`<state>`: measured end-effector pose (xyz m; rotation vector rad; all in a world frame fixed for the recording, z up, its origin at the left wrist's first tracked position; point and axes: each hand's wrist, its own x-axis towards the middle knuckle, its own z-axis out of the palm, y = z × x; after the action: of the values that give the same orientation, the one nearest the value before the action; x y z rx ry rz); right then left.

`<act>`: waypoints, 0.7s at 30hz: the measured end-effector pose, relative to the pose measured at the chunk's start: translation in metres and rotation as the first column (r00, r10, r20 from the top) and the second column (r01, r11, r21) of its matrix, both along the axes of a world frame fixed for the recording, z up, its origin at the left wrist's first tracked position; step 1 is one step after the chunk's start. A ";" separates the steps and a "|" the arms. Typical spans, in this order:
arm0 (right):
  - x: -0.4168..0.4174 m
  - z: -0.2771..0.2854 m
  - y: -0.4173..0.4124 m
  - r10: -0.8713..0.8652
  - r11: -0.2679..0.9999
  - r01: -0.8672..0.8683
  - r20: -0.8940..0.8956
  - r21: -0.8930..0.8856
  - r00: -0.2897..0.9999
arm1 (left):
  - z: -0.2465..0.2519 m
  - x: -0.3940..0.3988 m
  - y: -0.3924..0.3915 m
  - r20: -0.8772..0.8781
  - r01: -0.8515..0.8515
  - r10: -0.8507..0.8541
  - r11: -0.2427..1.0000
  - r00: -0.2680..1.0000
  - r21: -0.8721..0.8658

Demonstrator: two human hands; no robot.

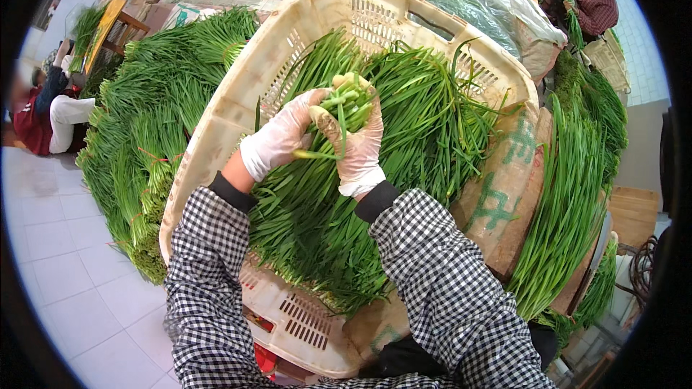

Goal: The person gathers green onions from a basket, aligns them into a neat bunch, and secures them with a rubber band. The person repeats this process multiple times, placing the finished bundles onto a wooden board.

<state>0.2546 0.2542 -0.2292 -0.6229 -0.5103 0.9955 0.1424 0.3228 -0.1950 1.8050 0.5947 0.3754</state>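
Both my hands wear thin, whitish, soiled gloves and meet over a large cream plastic crate [216, 119]. My right hand [359, 143] is closed around the pale stem ends of a small bunch of garlic chives [351, 105]. On the other side, my left hand [286, 132] presses its fingers against the same bunch. One loose stalk [319, 155] sticks out below the hands, its pale end toward the left palm. Beneath lie many loose green chives [324, 216] that fill much of the crate. My left fingertips are partly hidden behind the bunch.
Left of the crate is a big heap of tied chive bundles [157, 113]. A printed woven sack [503, 189] covers the crate's right side, with more chives [567, 205] beyond it. Plastic bags [486, 16] stand behind. One person [46, 102] sits far left, another [592, 2] far right.
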 end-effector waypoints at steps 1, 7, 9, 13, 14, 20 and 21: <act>-0.002 0.001 -0.001 -0.008 1.000 0.008 0.010 -0.014 1.000 | 0.011 -0.010 -0.006 -0.181 0.121 -0.037 0.870 0.983 0.478; -0.009 0.015 -0.004 0.040 0.999 -0.038 0.094 -0.029 0.995 | 0.024 -0.027 -0.022 -0.273 0.076 0.040 0.913 0.961 0.402; -0.012 0.019 -0.006 0.094 0.995 -0.093 0.055 -0.024 0.994 | 0.031 -0.051 -0.011 -0.285 0.040 -0.029 0.999 0.958 0.034; -0.016 0.035 -0.012 0.242 0.970 -0.239 -0.211 0.037 0.947 | 0.054 -0.041 0.014 0.270 -0.134 0.302 0.853 0.914 -0.504; -0.014 0.029 -0.010 0.173 0.984 -0.177 -0.136 -0.012 0.975 | 0.065 -0.029 0.029 0.054 -0.275 0.284 0.951 0.957 -0.140; -0.002 0.021 -0.011 -0.003 0.998 0.006 0.045 -0.061 0.999 | -0.063 0.039 0.087 -0.303 -0.025 0.036 0.999 0.952 0.043; -0.003 0.016 -0.012 -0.013 0.999 0.013 0.006 -0.053 1.000 | -0.063 0.044 0.087 -0.148 0.122 -0.136 0.987 0.979 -0.101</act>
<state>0.2519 0.2424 -0.2132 -0.6756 -0.4854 0.9977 0.1866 0.4101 -0.2576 1.7840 0.5888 0.1179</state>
